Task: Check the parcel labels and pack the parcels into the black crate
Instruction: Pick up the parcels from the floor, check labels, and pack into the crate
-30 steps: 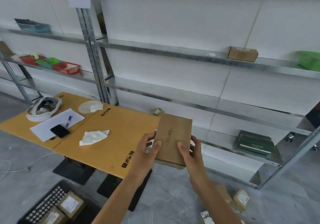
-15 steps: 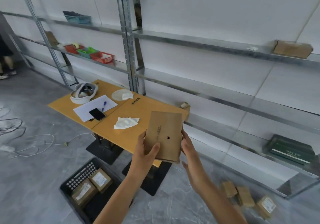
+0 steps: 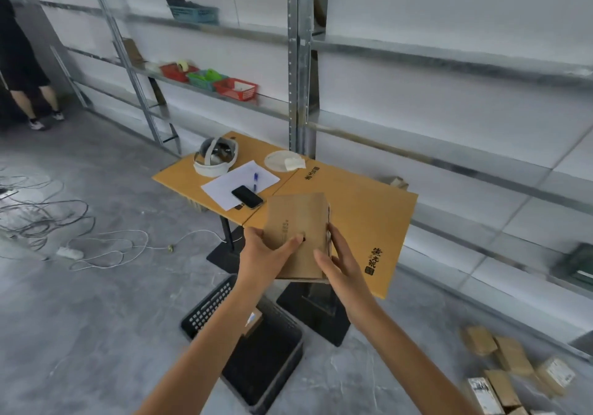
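Flat brown cardboard parcel (image 3: 298, 222) is held up in the air, the left hand (image 3: 260, 254) gripping its left side with the thumb across the front face, and the right hand (image 3: 343, 263) clasping its right edge between thumb and fingers. Below, a black plastic crate (image 3: 208, 312) on the grey floor holds a labelled brown box (image 3: 253, 323). Beyond stand a yellow wooden table (image 3: 362, 215) and a metal shelving rack (image 3: 300, 61).

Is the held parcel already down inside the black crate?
No, the left hand and right hand hold the parcel up in the air, above the black crate on the floor.
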The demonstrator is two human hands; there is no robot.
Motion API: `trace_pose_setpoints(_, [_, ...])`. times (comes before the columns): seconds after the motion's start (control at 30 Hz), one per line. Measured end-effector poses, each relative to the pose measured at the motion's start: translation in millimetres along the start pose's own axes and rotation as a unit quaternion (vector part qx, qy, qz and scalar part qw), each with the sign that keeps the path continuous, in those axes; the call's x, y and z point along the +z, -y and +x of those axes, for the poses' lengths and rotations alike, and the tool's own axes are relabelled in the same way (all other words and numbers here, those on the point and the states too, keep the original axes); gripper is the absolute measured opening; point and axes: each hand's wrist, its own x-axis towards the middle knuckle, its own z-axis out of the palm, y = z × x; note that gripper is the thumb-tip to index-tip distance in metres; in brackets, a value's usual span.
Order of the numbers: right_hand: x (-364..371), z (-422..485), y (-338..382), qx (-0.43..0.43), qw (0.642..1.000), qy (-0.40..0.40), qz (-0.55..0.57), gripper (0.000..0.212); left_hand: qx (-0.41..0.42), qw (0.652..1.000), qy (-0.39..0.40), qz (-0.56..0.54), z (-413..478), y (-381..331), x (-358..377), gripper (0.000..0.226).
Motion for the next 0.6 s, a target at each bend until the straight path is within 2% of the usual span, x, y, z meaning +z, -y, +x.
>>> trace_pose_setpoints(0.13, [37,15,-13,0.032,0.999,0.009,-0.013,0.070,-0.021,0.999,0.022,0.026,29,16,-33,0.067])
trace_pose_setpoints(0.37, [52,59,-49,0.065,0.997,-0.016,-0.030,0.062,-0.077,0.988,0.106,0.086,92,38,-38,0.078])
trace_pose_setpoints(0.53, [49,109,-77,0.103,0.994,-0.007,-0.023,0.073,-0.090,0.976,0.146,0.134,154,54,-39,0.070])
trace_pose_setpoints(0.6, [51,130,-85,0.131,0.991,0.002,0.008,0.069,-0.124,0.971,0.168,0.119,180,62,-42,0.068])
